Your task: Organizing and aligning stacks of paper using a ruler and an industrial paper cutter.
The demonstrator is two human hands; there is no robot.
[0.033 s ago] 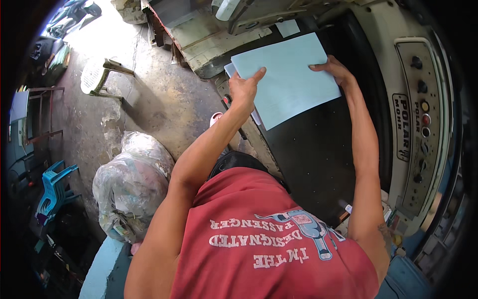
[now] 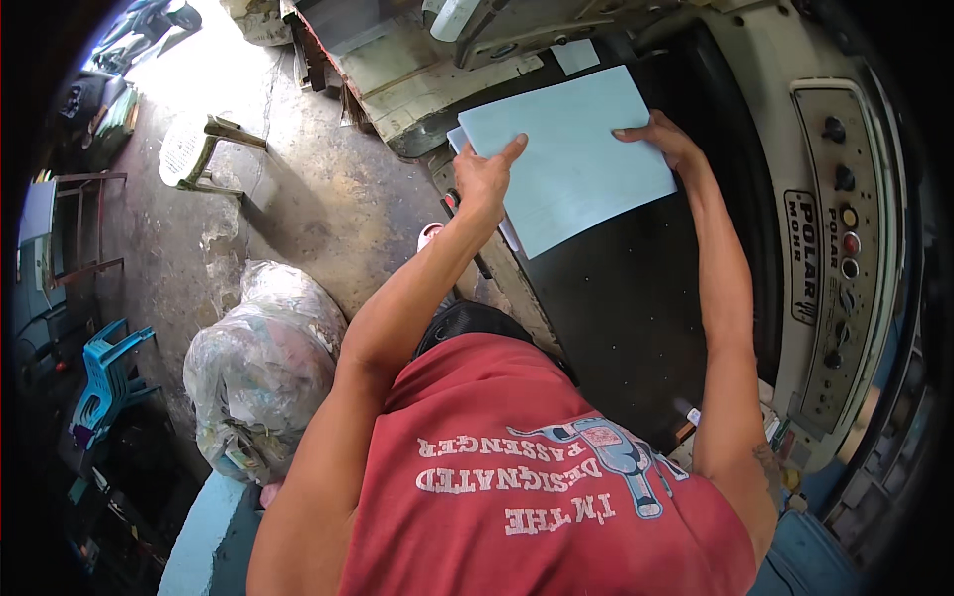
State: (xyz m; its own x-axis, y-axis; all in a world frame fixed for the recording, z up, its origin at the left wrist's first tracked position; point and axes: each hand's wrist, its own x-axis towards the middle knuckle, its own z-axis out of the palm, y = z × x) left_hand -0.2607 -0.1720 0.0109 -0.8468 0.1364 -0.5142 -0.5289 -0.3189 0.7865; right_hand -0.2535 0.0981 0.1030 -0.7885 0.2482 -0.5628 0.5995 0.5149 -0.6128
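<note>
Pale blue paper (image 2: pixel 576 149) is seen at the top of the view, a flat stack or a thick sheet. It lies slanted on the black table (image 2: pixel 636 298) of a large cutting machine, and its far corner reaches toward the machine's back. Between the other picture and this one, taken at the same instant, no shift can be found: the paper, both arms and the things around are in the same places. So it is judged that the paper is being kept where it lies, not carried or turned.

The left hand (image 2: pixel 484 179) is closed on the paper's left edge, with the forefinger stretched out over the top face. The right hand (image 2: pixel 664 139) is laid open and flat on the right edge, fingers together. Whether its thumb goes under the paper cannot be told.

The paper's surface is plain and smooth, without print, and its edges are straight. A second, whiter sheet peeps out under the left side. One small pale sheet (image 2: pixel 574 55) lies apart, farther back on the table.

At the right a cream control panel (image 2: pixel 840 248) with round knobs and buttons is found. At the left, on the concrete floor (image 2: pixel 328 189), a full plastic bag (image 2: pixel 263 358), a white stool (image 2: pixel 194 149) and a blue chair (image 2: pixel 104 377) are standing.
</note>
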